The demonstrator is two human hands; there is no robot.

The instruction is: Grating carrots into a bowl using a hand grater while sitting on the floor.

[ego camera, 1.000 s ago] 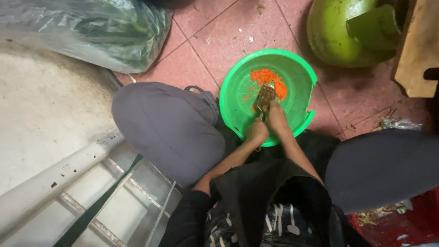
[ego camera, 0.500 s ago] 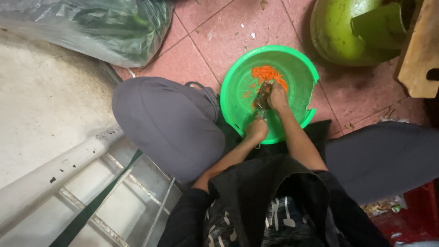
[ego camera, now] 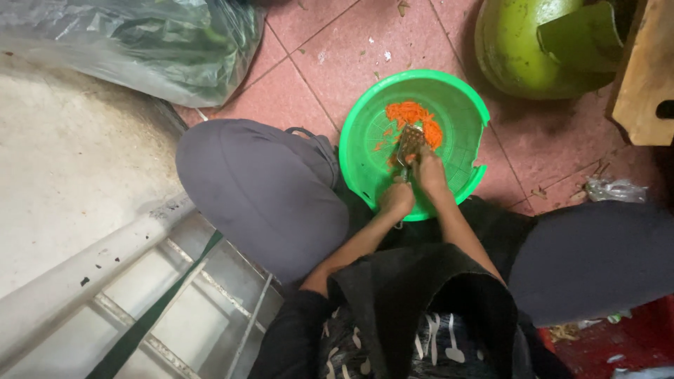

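A green plastic basket (ego camera: 365,133) sits on the floor between my knees and holds a heap of grated orange carrot (ego camera: 414,116). A small metal grater (ego camera: 409,142) leans inside it. My left hand (ego camera: 397,198) is closed in a fist at the grater's lower end, holding it. My right hand (ego camera: 430,175) lies against the grater's face just below its top, fingers curled over a carrot piece that is almost entirely hidden beneath them.
A green gas cylinder (ego camera: 533,49) stands at the back right beside a wooden block (ego camera: 642,84). A clear bag of greens (ego camera: 140,42) lies at the back left. A white metal frame (ego camera: 126,281) is at my left, and a red crate (ego camera: 618,344) at my right.
My right hand slid up the grater and has come back down toward me. The grater, my left hand and the basket stayed in place. The carrot heap looks much the same.
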